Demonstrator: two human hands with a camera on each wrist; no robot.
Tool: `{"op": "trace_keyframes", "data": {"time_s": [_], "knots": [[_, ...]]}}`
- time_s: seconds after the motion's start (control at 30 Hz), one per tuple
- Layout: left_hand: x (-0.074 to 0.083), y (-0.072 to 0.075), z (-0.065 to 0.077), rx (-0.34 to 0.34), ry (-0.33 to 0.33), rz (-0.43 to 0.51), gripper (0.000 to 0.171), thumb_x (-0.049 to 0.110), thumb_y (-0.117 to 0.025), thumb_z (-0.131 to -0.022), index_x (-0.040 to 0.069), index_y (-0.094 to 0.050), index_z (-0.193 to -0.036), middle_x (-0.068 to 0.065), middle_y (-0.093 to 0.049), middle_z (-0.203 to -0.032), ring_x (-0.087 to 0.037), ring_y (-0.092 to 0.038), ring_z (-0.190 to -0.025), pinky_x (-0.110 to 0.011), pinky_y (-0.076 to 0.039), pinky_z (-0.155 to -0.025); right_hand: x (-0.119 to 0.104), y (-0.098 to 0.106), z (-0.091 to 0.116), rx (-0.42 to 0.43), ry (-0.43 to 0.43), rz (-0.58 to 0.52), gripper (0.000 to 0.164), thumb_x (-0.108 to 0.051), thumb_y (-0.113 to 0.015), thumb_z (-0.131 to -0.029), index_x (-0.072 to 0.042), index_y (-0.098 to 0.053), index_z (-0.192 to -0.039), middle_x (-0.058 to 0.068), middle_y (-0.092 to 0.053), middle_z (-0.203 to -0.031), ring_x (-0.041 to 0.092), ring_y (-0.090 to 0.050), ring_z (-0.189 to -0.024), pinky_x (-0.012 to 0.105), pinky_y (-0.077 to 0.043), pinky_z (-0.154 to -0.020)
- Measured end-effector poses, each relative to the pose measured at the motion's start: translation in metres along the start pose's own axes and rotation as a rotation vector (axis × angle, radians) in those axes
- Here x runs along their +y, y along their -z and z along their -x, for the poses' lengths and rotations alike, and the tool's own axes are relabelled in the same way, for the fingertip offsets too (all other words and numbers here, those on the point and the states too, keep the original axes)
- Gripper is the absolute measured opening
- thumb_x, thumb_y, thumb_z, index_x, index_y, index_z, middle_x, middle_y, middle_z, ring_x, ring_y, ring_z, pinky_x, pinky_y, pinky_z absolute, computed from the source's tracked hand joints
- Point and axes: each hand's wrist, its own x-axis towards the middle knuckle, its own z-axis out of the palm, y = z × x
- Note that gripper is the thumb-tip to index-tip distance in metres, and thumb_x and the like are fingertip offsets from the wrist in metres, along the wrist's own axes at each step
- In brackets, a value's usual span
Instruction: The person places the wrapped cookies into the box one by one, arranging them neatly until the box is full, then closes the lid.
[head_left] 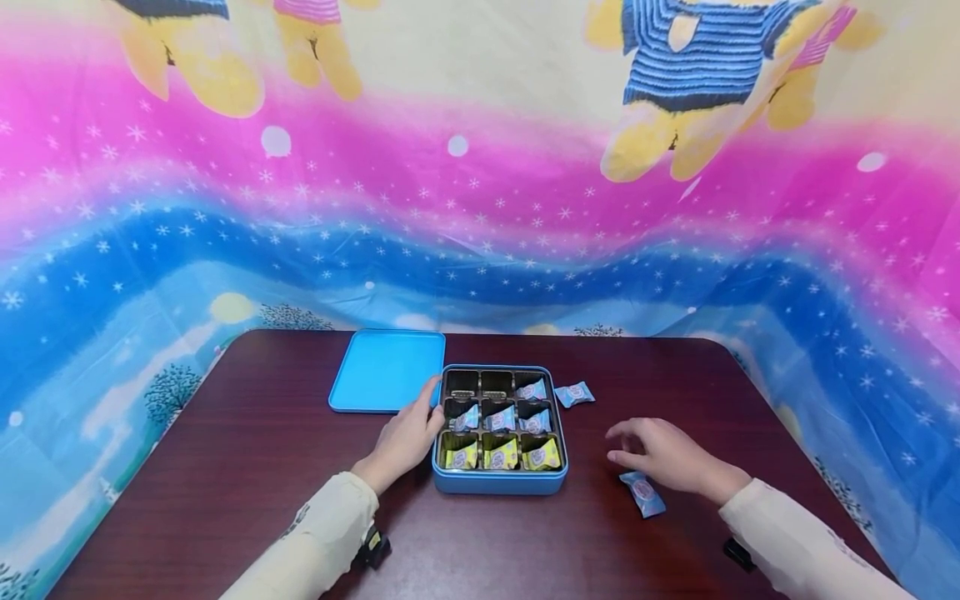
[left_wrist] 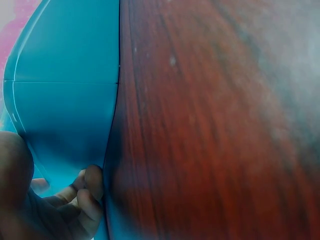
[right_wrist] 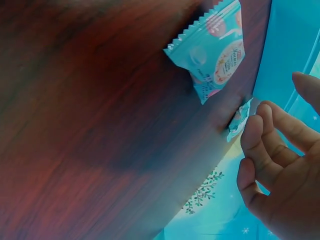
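A blue square tin (head_left: 498,482) stands on the table with its dark divided insert facing up. Yellow wrapped candies (head_left: 500,455) fill the front row, blue wrapped candies (head_left: 500,419) the middle row, and one blue candy (head_left: 532,391) sits in the back right compartment. My left hand (head_left: 405,435) rests against the tin's left side, fingers touching its wall (left_wrist: 65,115). To the right of the tin, my right hand (head_left: 663,452) hovers with loosely bent fingers, holding nothing. Just below it lies a loose blue candy (head_left: 642,494), seen large in the right wrist view (right_wrist: 215,55).
Another blue candy (head_left: 574,394) lies by the tin's back right corner. The light blue lid (head_left: 390,371) lies behind and left of the tin. A dark red-brown table (head_left: 247,467) carries everything, with a printed cloth (head_left: 480,242) hanging around its back and sides.
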Motion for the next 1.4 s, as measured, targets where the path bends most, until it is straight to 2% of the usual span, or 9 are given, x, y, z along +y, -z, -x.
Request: {"op": "trace_keyframes", "data": {"time_s": [0.13,0.27,0.57,0.77,0.9,1.0,1.07,1.27,1.4], "knots": [[0.000,0.000,0.000,-0.007,-0.002,0.001,0.059,0.029,-0.045,-0.104,0.027,-0.027,-0.160,-0.006,-0.051,-0.071,-0.018,-0.040,-0.051,-0.033,-0.033,-0.047,0.002,-0.001,0.006,-0.008,-0.025,0.052,0.035,-0.034,-0.071,-0.093,-0.011,-0.072,-0.120,-0.012,-0.061,-0.082,0.000,-0.049,-0.068,0.025,-0.041,-0.061],[0.000,0.000,0.000,-0.006,-0.002,0.007,0.059,0.029,-0.046,-0.104,0.026,-0.028,-0.160,-0.004,-0.052,-0.072,-0.018,-0.041,-0.051,-0.033,-0.033,-0.047,0.003,0.000,0.014,-0.016,-0.053,0.100,0.036,-0.037,-0.073,-0.091,-0.013,-0.073,-0.118,-0.013,-0.062,-0.082,-0.001,-0.049,-0.067,0.026,-0.041,-0.062],[-0.001,0.000,0.000,0.002,0.005,-0.001,0.059,0.029,-0.046,-0.104,0.026,-0.029,-0.160,-0.007,-0.061,-0.081,-0.018,-0.043,-0.053,-0.033,-0.034,-0.048,0.009,0.001,0.027,-0.095,-0.153,0.081,0.062,-0.048,-0.078,-0.083,-0.008,-0.065,-0.129,-0.008,-0.059,-0.078,0.004,-0.047,-0.063,0.027,-0.036,-0.055],[-0.001,0.000,-0.001,-0.005,0.010,0.005,0.059,0.029,-0.046,-0.104,0.026,-0.028,-0.160,-0.005,-0.058,-0.079,-0.018,-0.042,-0.052,-0.034,-0.034,-0.047,0.011,-0.003,0.028,-0.110,-0.163,0.160,0.063,-0.055,-0.081,-0.077,-0.010,-0.065,-0.118,-0.007,-0.061,-0.083,0.006,-0.049,-0.067,0.030,-0.039,-0.060],[-0.001,0.000,-0.001,-0.009,0.010,0.006,0.059,0.029,-0.046,-0.104,0.028,-0.027,-0.160,-0.004,-0.054,-0.074,-0.018,-0.042,-0.053,-0.034,-0.034,-0.047,0.011,-0.006,0.030,-0.103,-0.169,0.212,0.052,-0.056,-0.082,-0.074,-0.015,-0.059,-0.097,-0.007,-0.055,-0.075,0.007,-0.044,-0.063,0.028,-0.032,-0.057],[-0.001,-0.001,-0.001,-0.007,0.013,0.004,0.059,0.029,-0.046,-0.104,0.028,-0.027,-0.160,-0.003,-0.055,-0.075,-0.019,-0.043,-0.054,-0.034,-0.034,-0.048,0.011,-0.008,0.029,-0.098,-0.186,0.188,0.047,-0.049,-0.084,-0.075,-0.017,-0.052,-0.085,-0.004,-0.048,-0.068,0.009,-0.040,-0.058,0.027,-0.026,-0.056],[-0.001,0.000,-0.001,-0.008,0.012,0.003,0.059,0.029,-0.046,-0.104,0.028,-0.027,-0.160,-0.004,-0.054,-0.074,-0.019,-0.043,-0.054,-0.034,-0.034,-0.048,0.013,-0.008,0.028,-0.097,-0.202,0.158,0.043,-0.045,-0.085,-0.076,-0.016,-0.054,-0.084,-0.003,-0.049,-0.067,0.010,-0.041,-0.058,0.027,-0.027,-0.056],[-0.001,0.000,-0.002,-0.003,0.001,0.005,0.059,0.029,-0.046,-0.104,0.028,-0.027,-0.160,-0.004,-0.052,-0.073,-0.018,-0.042,-0.054,-0.034,-0.034,-0.049,0.021,-0.005,0.023,-0.090,-0.166,0.053,0.037,-0.033,-0.086,-0.078,-0.013,-0.065,-0.100,-0.001,-0.057,-0.081,0.011,-0.048,-0.069,0.030,-0.037,-0.062],[-0.001,0.000,-0.001,-0.006,0.001,0.003,0.059,0.029,-0.046,-0.104,0.028,-0.027,-0.160,-0.004,-0.050,-0.072,-0.019,-0.042,-0.055,-0.034,-0.034,-0.049,0.035,-0.003,0.023,-0.114,-0.066,-0.061,0.040,-0.024,-0.085,-0.079,-0.008,-0.064,-0.109,0.003,-0.058,-0.093,0.008,-0.047,-0.070,0.027,-0.040,-0.062]]}}
